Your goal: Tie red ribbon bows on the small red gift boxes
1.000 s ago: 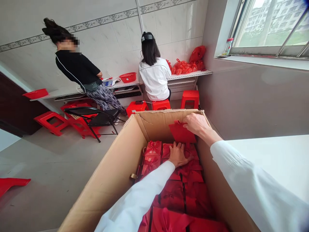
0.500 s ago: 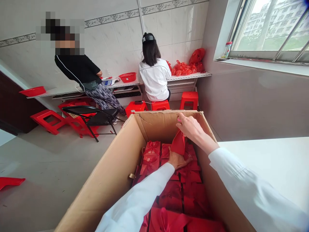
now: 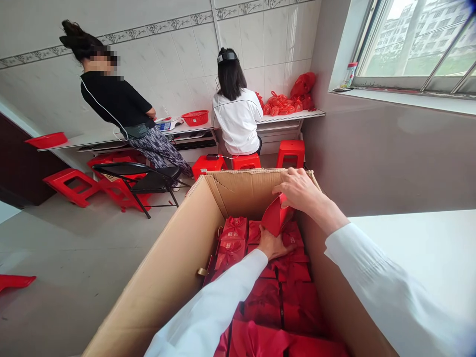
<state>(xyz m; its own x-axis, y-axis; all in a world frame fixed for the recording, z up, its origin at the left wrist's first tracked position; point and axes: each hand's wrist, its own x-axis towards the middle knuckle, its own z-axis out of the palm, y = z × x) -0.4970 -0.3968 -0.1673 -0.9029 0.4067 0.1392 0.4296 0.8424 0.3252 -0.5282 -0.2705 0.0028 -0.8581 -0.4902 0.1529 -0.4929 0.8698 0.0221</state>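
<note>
Inside a large cardboard box point(image 3: 159, 258), several red gift boxes point(image 3: 262, 300) with ribbon bows are packed in rows. One small red gift box point(image 3: 273, 218) stands up above the others, tilted, with its top side partly open. My left hand point(image 3: 273, 244) is wrapped around its lower part, with a finger reaching right across the boxes beneath. Over its top edge is my right hand point(image 3: 299, 189), fingers bent and a fingertip at the opening. The right palm and part of the box's far side are hidden.
A white table point(image 3: 416, 248) lies to the right. Ahead, a person in black point(image 3: 115, 99) stands and a person in white point(image 3: 236, 119) sits at a wall counter. A folding chair point(image 3: 148, 178), red stools point(image 3: 72, 186) and red bags point(image 3: 284, 104) are around them.
My right hand has shifted right and slightly up over the box top. The gift box leans a little more left and its opening looks wider. My left hand stays in place.
</note>
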